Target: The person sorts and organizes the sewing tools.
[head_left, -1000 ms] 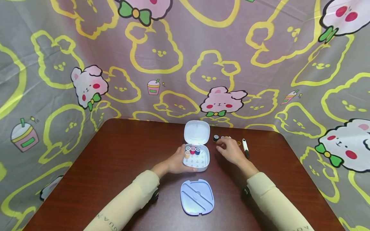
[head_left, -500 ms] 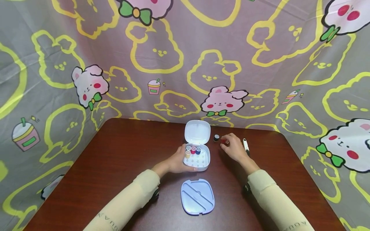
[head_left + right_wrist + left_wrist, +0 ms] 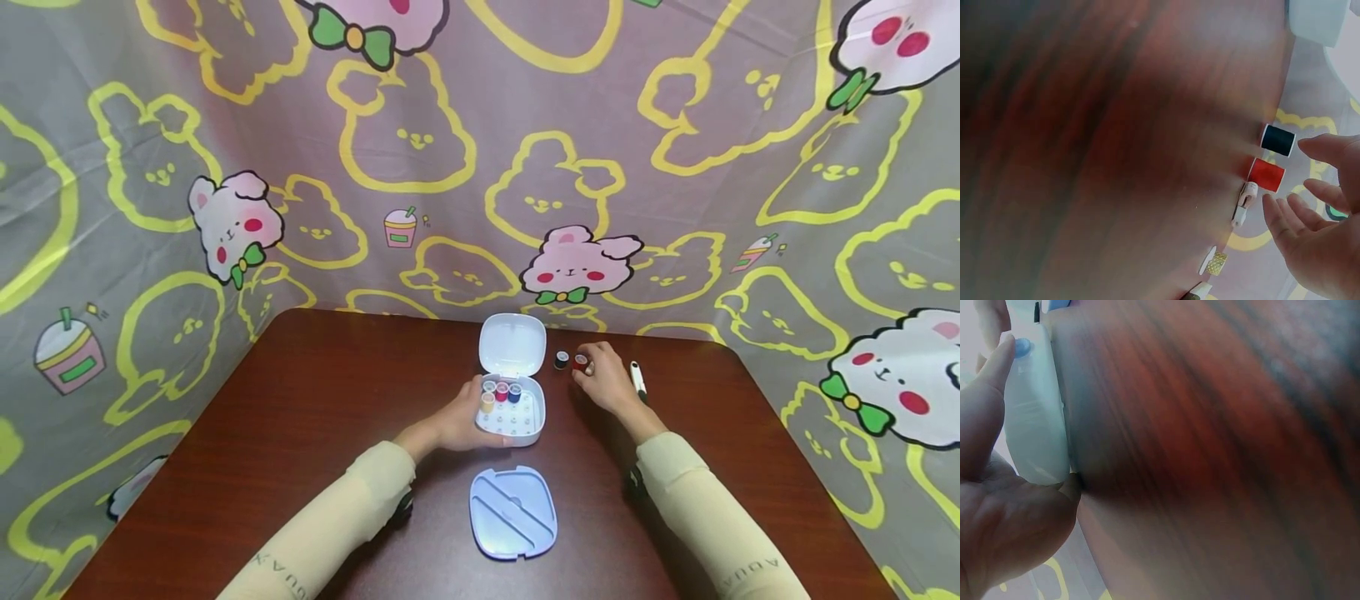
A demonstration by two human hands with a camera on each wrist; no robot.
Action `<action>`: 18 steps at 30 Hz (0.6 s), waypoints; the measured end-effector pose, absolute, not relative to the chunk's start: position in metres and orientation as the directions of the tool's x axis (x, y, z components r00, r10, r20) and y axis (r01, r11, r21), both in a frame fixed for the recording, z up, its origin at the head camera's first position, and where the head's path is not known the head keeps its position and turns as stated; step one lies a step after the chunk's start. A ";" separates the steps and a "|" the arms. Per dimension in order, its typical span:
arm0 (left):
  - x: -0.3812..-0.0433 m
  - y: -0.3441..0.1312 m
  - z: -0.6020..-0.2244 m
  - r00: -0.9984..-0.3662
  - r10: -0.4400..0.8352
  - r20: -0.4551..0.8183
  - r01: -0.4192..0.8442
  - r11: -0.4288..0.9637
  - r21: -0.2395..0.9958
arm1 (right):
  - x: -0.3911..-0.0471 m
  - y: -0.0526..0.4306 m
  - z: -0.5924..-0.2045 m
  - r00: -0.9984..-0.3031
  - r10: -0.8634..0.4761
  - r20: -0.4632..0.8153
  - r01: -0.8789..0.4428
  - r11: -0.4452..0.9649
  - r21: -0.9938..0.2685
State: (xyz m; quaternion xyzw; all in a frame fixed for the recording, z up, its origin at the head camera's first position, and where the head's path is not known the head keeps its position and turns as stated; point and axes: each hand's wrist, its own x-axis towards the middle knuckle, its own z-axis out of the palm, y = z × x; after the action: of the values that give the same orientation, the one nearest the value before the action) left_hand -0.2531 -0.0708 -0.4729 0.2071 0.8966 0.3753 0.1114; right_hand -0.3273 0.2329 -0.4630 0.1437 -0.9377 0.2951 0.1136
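Note:
An open white box [image 3: 527,428] holds thread spools [image 3: 501,392] in white, red, dark blue and pale yellow, set among small pegs. My left hand [image 3: 455,421] grips the box at its left side, thumb along the front; the left wrist view shows the thumb and fingers around its wall [image 3: 1038,419]. To the right of the box, a black spool [image 3: 561,360] and a red spool [image 3: 581,362] stand upright. Beside the red one is my right hand [image 3: 609,382]; in the right wrist view its fingers [image 3: 1280,226] are spread and apart from both spools.
A lilac divided tray [image 3: 513,510] lies in front of the box. Right of my right hand lies a white-and-black tool [image 3: 637,379]. The right wrist view shows a small pale clip-like item [image 3: 1245,205] and a gold thimble [image 3: 1217,264]. A patterned cloth stands behind the table.
My right hand has moved right and slightly away from me, and the red spool now shows beside its fingers. The left hand and box have stayed in place.

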 end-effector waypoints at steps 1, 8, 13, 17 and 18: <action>-0.253 -0.071 -0.473 -0.889 0.455 -0.048 0.286 0.634 0.719 | -0.328 0.233 -0.463 -0.934 -0.200 0.297 -0.333 0.788 -0.517; -0.253 -0.071 -0.473 -0.888 0.456 -0.055 0.283 0.639 0.716 | -0.332 0.233 -0.465 -0.953 -0.177 0.244 -0.285 0.791 -0.541; -0.253 -0.071 -0.474 -0.887 0.458 -0.053 0.288 0.640 0.712 | -0.331 0.233 -0.466 -0.959 -0.164 0.230 -0.271 0.769 -0.579; -0.254 -0.071 -0.474 -0.889 0.455 -0.058 0.281 0.641 0.714 | -0.330 0.232 -0.466 -0.952 -0.173 0.253 -0.293 0.760 -0.581; -0.254 -0.071 -0.474 -0.889 0.454 -0.058 0.280 0.640 0.715 | -0.330 0.232 -0.466 -0.952 -0.173 0.253 -0.293 0.757 -0.583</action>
State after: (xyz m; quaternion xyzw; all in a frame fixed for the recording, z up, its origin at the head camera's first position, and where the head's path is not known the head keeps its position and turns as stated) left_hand -0.2541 -0.0707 -0.4744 0.2042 0.8981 0.3717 0.1169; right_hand -0.3296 0.2317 -0.4662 0.1251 -0.9329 0.3250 0.0922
